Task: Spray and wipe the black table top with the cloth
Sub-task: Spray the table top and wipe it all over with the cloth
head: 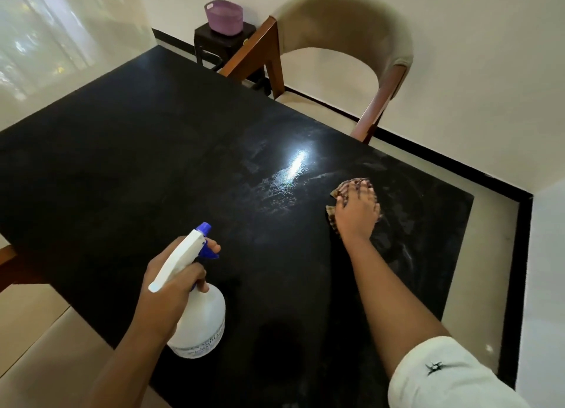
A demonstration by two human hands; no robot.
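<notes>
Near table (122,163) edge, right hand (356,213) pressing cloth (351,187)

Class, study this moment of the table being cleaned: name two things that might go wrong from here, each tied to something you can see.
1. The right hand presses the cloth close to the table top's right edge; a long stroke might run off it.
2. The left hand holds the spray bottle with a finger on the trigger and the nozzle aimed across the table, so an accidental squeeze could re-wet wiped, streaky areas.
</notes>
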